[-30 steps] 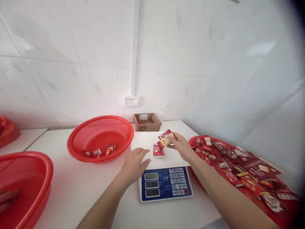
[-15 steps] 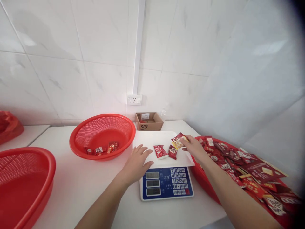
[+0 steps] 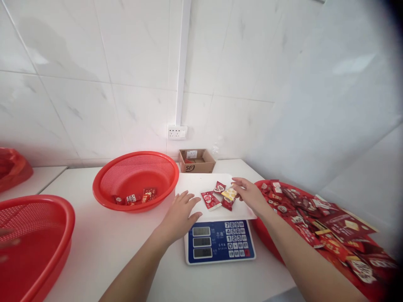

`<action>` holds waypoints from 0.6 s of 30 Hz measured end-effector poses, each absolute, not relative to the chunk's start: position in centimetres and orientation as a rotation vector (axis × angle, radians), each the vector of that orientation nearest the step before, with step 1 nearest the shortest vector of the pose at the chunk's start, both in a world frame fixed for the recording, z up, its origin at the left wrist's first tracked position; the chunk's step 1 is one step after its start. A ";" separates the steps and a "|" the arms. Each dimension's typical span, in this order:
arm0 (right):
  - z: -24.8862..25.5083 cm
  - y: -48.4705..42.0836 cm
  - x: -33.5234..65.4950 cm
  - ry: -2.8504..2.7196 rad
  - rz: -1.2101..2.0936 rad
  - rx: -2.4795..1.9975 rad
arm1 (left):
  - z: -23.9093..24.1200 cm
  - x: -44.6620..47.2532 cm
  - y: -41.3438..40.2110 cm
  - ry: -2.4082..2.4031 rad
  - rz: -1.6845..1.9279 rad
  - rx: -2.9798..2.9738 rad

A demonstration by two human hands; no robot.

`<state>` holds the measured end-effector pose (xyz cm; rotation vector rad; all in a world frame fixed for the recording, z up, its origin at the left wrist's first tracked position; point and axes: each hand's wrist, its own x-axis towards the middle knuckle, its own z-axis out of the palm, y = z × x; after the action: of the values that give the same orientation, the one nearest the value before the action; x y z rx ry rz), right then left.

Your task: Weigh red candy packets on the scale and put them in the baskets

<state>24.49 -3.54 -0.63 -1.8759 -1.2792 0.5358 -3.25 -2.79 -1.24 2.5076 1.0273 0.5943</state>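
Note:
My right hand (image 3: pixel 250 196) is over the right side of the scale's white tray (image 3: pixel 189 184), its fingers apart. Its fingertips are at the right edge of a small yellow candy packet (image 3: pixel 229 193); whether they touch it I cannot tell. Around that packet on the tray lie three red candy packets (image 3: pixel 210 200), one partly under the yellow one. My left hand (image 3: pixel 179 216) hovers at the tray's left edge, fingers spread, holding nothing. Below the tray is the scale's blue keypad panel (image 3: pixel 220 242).
At right a red basket (image 3: pixel 270 239) is heaped with red packets. A red basket (image 3: pixel 135 157) behind my left hand holds several packets. Another person's blurred hand (image 3: pixel 8 243) is inside the left basket (image 3: pixel 59 251). A cardboard box (image 3: pixel 201 167) stands by the wall.
The red and yellow packets from my right hand have moved down and left to the tray beside the others. My left hand has barely moved. A blurred hand has appeared in the left basket.

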 end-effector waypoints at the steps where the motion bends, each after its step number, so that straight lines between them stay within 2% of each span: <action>1: -0.7 -3.7 24.6 -1.321 0.506 -1.894 | -1.2 -3.2 -2.8 1.030 0.589 2.509; 12: -3.0 -4.6 18.2 -1.962 0.353 -2.234 | -1.4 -3.0 -2.9 1.019 0.596 2.545; 18: -2.3 -4.8 18.3 -1.915 0.415 -1.976 | -1.6 -3.1 -2.8 1.013 0.594 2.577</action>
<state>18.27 -4.81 -2.27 -1.9756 -1.9155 0.4154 -3.10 -2.82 -1.61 2.5772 1.0133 0.5942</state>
